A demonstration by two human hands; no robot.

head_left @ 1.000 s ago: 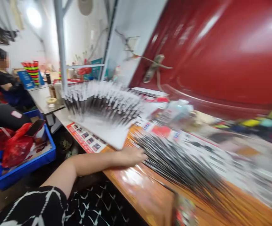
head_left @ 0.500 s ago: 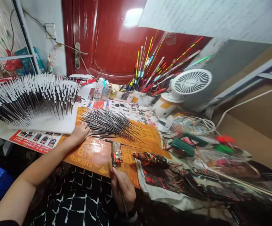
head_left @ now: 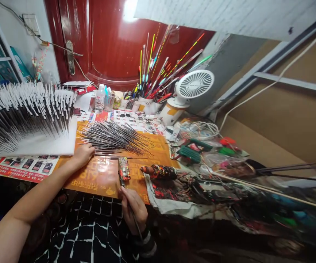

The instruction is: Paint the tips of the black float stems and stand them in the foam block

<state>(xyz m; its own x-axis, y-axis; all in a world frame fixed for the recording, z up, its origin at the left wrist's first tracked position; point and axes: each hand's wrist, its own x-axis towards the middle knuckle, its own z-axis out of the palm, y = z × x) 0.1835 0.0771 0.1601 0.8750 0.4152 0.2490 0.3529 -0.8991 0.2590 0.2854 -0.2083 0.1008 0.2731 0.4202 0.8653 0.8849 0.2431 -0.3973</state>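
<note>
Red door (head_left: 106, 47) sits further left; left hand (head_left: 83, 154) on orange mat (head_left: 103, 176), grip unclear; right hand (head_left: 133, 209) grips thin stick (head_left: 138, 231).

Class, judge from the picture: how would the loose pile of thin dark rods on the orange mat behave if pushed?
The rods lie loose and fanned, so they would probably scatter or roll. They look very slender, so likely light and bendy.

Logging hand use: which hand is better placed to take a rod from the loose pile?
Probably left: the left hand lies by the near end of the rod pile; the right hand grips a thin stick.
</note>
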